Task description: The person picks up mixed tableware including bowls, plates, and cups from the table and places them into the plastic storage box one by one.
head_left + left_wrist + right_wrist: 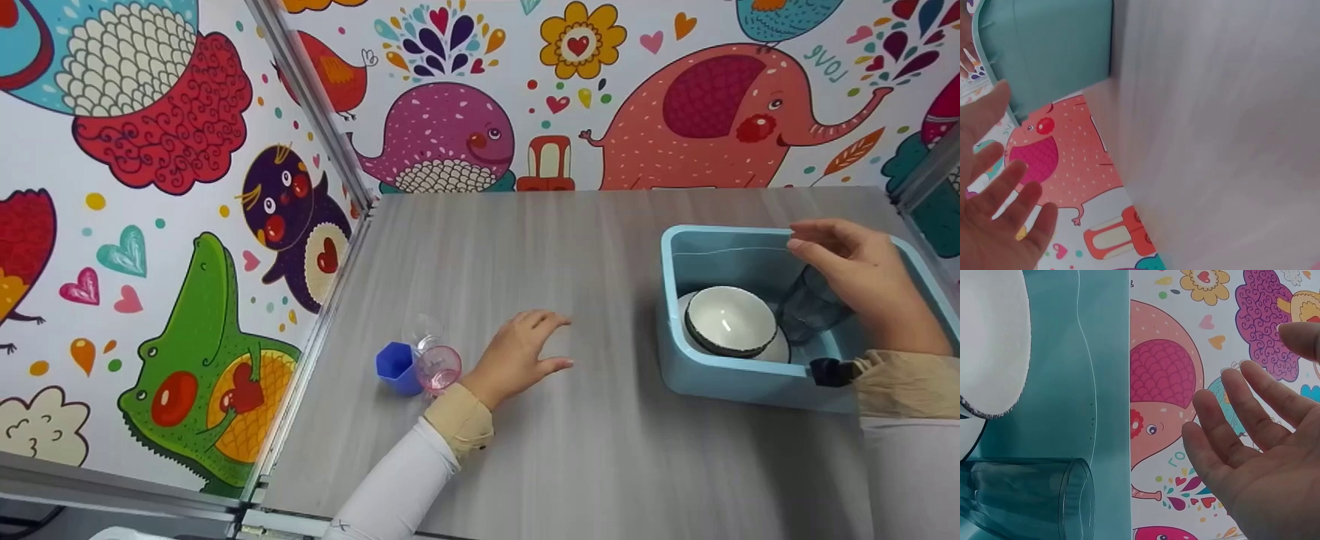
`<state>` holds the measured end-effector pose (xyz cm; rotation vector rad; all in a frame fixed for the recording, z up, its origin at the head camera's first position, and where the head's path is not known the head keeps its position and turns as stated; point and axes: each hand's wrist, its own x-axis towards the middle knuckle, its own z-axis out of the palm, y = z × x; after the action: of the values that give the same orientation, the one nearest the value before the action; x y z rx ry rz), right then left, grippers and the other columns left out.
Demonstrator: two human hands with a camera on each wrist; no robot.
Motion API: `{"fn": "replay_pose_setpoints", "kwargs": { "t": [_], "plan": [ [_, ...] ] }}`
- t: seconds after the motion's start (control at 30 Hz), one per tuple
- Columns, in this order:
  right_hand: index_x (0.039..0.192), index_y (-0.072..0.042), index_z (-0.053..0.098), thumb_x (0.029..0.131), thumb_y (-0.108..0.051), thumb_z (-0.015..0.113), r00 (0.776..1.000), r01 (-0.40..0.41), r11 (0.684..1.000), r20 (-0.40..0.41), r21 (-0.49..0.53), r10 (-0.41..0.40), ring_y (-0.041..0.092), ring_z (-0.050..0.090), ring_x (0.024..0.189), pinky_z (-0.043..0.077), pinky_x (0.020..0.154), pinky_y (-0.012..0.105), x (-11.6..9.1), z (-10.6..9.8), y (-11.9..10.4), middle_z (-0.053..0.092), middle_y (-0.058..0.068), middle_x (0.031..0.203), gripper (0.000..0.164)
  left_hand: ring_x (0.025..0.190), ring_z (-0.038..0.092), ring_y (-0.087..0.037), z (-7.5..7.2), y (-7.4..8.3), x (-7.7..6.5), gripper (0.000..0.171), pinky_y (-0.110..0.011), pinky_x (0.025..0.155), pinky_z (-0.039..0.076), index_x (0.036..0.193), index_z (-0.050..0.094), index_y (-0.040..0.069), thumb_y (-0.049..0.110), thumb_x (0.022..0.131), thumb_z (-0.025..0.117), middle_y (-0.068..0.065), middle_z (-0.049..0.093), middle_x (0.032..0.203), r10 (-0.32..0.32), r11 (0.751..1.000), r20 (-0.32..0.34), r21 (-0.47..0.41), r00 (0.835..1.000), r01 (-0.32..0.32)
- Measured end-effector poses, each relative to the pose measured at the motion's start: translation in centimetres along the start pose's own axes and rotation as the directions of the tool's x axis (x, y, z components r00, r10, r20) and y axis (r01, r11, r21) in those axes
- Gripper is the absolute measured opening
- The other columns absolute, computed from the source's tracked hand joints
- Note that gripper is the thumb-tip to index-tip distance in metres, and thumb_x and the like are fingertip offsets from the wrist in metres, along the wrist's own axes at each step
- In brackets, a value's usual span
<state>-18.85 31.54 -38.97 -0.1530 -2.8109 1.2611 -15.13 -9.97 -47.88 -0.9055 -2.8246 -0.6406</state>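
Observation:
My right hand (pixel 862 274) is raised over the light blue bin (pixel 750 379), fingers loosely extended and holding nothing. Below it a dark, see-through glass (pixel 806 311) leans inside the bin; the right wrist view shows the glass (pixel 1022 495) on its side, apart from the fingers. Beside it a white bowl (pixel 731 319) with a dark rim sits on a white plate (pixel 780 349). My left hand (pixel 521 352) hovers above the table, thumb and fingers spread with nothing between them. Just left of its wrist stand a pink glass (pixel 438 367), a blue hexagonal cup (pixel 397 365) and a clear glass (pixel 424 328).
The grey wood-grain table (pixel 525 247) meets a patterned back wall (pixel 577 112) and a left side panel (pixel 172 285) with metal framing. A black clip-like piece (pixel 832 372) at the right wrist overlaps the bin's front rim.

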Motion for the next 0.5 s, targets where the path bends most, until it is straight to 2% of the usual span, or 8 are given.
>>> {"fn": "replay_pose_setpoints", "kwargs": {
  "t": [0.27, 0.4, 0.5],
  "plan": [
    [0.151, -0.01, 0.043, 0.099, -0.057, 0.052, 0.999, 0.0, 1.0, 0.04, 0.001, 0.0, 0.0, 0.042, 0.107, 0.04, 0.107, 0.069, -0.2, 0.5, -0.3, 0.047, 0.021, 0.144, 0.07, 0.128, 0.059, -0.023, -0.8, -1.6, -1.3, 0.055, -0.04, 0.11, 0.048, 0.137, 0.059, 0.016, 0.04, 0.09, 0.076, -0.003, 0.064, 0.135, -0.071, 0.997, -0.006, -0.01, 0.997, 0.071],
    [0.152, -0.01, 0.043, 0.1, -0.056, 0.051, 0.999, -0.002, 1.0, 0.044, 0.008, 0.002, 0.001, 0.042, 0.107, 0.039, 0.108, 0.069, -0.3, 0.5, -0.2, 0.047, 0.02, 0.143, 0.07, 0.129, 0.058, -0.023, -1.5, -2.4, -1.8, 0.054, -0.041, 0.11, 0.048, 0.137, 0.059, 0.017, 0.038, 0.091, 0.076, -0.003, 0.063, 0.137, -0.126, 0.991, 0.022, -0.036, 0.992, 0.127],
    [0.152, -0.01, 0.043, 0.1, -0.056, 0.051, 0.999, -0.008, 1.0, 0.047, 0.015, 0.008, 0.001, 0.042, 0.106, 0.039, 0.108, 0.069, -0.3, 0.6, -0.2, 0.047, 0.018, 0.143, 0.07, 0.131, 0.057, -0.023, -2.2, -3.0, -2.3, 0.052, -0.042, 0.112, 0.047, 0.137, 0.06, 0.018, 0.038, 0.091, 0.075, -0.004, 0.062, 0.139, -0.184, 0.981, 0.054, -0.057, 0.981, 0.187]
  ]
}}
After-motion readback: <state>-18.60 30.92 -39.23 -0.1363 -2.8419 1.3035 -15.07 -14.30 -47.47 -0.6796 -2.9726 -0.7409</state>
